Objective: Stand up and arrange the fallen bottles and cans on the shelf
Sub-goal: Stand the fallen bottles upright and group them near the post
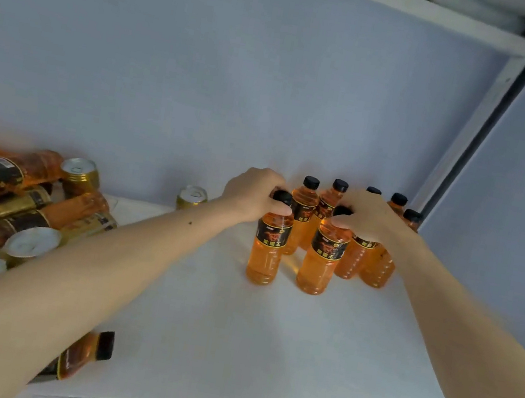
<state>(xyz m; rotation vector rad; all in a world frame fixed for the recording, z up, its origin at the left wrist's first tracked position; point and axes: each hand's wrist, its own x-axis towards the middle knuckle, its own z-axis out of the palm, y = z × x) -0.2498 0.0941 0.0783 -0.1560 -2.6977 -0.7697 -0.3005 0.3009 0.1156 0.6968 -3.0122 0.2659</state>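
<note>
Head view: both hands on upright bottles at the right end of the shelf (262, 355).
Left hand (253, 194) curls round the neck of the front-left bottle (267, 251), right hand (364, 217) grips the top of the front-right bottle (321, 264); both stand cap-up, long axis vertical, a cluster of standing bottles (305, 213) just behind. Over left, a fallen pile of bottles and gold cans (19, 210) lies sideways, one lone bottle (82, 354) lying near the front edge under the left forearm.

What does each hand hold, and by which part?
The left hand grips the front left bottle at its neck, below the cap. The right hand grips the front right bottle at its top.
</note>
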